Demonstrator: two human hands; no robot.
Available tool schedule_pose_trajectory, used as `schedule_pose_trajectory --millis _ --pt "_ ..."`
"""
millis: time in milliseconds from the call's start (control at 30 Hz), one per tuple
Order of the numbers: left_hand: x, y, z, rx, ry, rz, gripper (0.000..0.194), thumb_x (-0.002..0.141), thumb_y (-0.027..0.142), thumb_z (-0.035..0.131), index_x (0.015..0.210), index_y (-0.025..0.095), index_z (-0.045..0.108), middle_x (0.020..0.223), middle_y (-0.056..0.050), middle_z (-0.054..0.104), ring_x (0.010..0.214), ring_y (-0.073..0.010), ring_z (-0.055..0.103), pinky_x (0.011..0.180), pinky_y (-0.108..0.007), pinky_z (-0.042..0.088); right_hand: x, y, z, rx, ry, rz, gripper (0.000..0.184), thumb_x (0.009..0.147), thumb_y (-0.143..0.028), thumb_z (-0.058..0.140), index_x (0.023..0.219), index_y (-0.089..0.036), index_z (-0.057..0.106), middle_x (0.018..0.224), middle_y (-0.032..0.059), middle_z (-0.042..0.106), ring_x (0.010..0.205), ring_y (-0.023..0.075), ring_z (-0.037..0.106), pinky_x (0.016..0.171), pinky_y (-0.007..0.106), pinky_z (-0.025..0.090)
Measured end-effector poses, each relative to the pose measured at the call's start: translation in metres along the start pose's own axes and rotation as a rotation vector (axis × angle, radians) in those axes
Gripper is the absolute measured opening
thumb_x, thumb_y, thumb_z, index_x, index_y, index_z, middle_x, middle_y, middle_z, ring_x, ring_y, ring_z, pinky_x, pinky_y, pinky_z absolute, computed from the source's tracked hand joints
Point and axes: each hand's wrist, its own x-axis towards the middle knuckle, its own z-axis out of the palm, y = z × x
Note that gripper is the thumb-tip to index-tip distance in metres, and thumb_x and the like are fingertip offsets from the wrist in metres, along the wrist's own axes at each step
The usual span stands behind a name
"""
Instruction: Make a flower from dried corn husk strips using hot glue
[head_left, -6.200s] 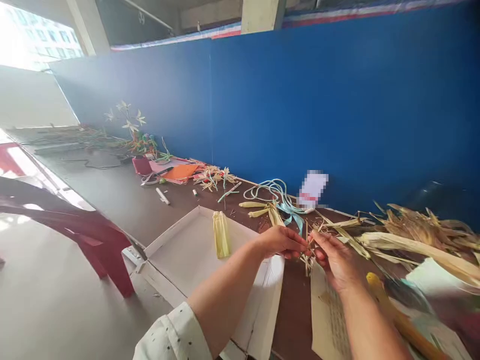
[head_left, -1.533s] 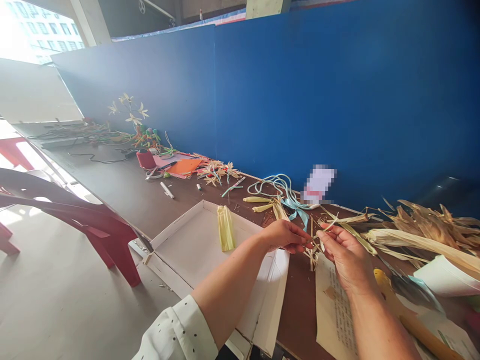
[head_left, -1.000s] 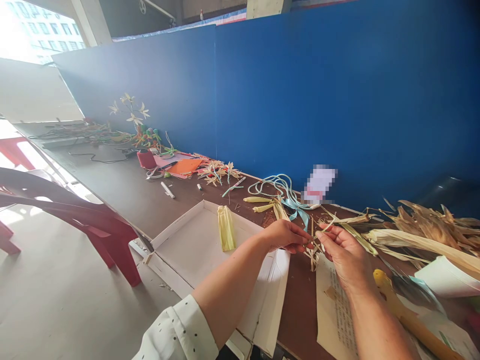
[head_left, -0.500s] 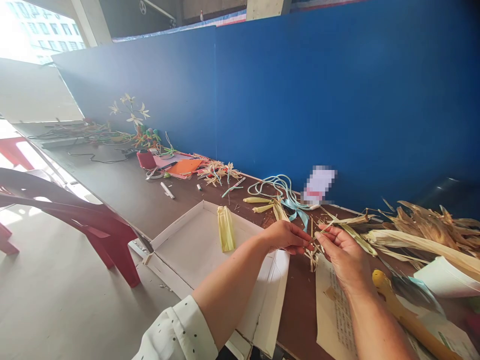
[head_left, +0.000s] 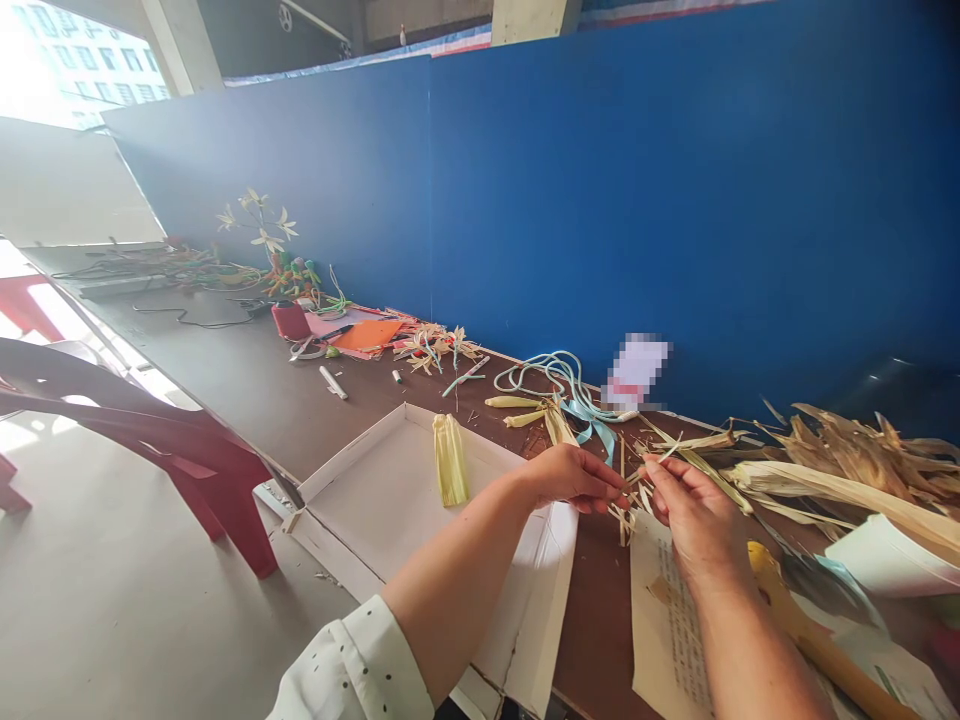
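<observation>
My left hand (head_left: 571, 477) and my right hand (head_left: 694, 512) meet above the brown table (head_left: 247, 385), fingertips almost touching. Both pinch a thin dry husk strip (head_left: 637, 474) between them. Loose husk scraps (head_left: 624, 512) lie just under the fingers. A flat yellow bundle of husk strips (head_left: 449, 459) rests in the white cardboard tray (head_left: 360, 500) to the left of my left hand. A printed paper sheet (head_left: 667, 620) lies below my right wrist.
Dry corn husks (head_left: 832, 465) pile up at the right. Pale blue ribbon and cord (head_left: 562, 390), husk flowers (head_left: 435, 348), orange paper (head_left: 367, 335) and scissors (head_left: 307, 348) lie along the blue partition (head_left: 600, 200). A red plastic chair (head_left: 150, 440) stands left of the table.
Both hands keep working the husk strip in place with small finger shifts. The view has drifted slightly since the earliest frame; nothing else has moved.
</observation>
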Motion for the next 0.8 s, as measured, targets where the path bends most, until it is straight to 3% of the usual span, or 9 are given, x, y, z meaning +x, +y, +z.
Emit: schedule_pose_trajectory --millis 367,500,800 --pt "0.001 -0.003 -0.002 -0.029 -0.021 0.011 0.041 0.061 0.034 0.08 0.097 0.017 0.072 0.087 -0.003 0.07 0.065 -0.0072 0.057 0.06 -0.023 0.042 -0.003 -0.008 0.001 0.092 -0.054 0.06 0.039 0.062 -0.051 0.077 0.084 -0.02 0.068 0.068 0.002 0.066 0.042 0.0069 0.037 0.037 0.021 0.025" --pt "0.001 -0.004 -0.002 -0.025 -0.027 0.028 0.039 0.062 0.033 0.079 0.097 0.017 0.072 0.086 -0.004 0.07 0.063 -0.0072 0.057 0.059 -0.023 0.042 -0.005 -0.011 0.002 0.095 -0.047 0.088 0.04 0.061 -0.051 0.078 0.085 -0.021 0.068 0.077 0.0033 0.07 0.044 0.0061 0.041 0.037 0.019 0.03" --pt "-0.001 -0.002 -0.001 -0.021 -0.016 0.028 0.031 0.067 0.027 0.076 0.096 0.017 0.073 0.084 -0.003 0.07 0.062 -0.0066 0.057 0.058 -0.022 0.043 -0.006 -0.014 0.003 0.081 -0.038 0.066 0.042 0.06 -0.052 0.078 0.082 -0.018 0.067 0.078 0.0074 0.071 0.042 0.0056 0.041 0.035 0.018 0.029"
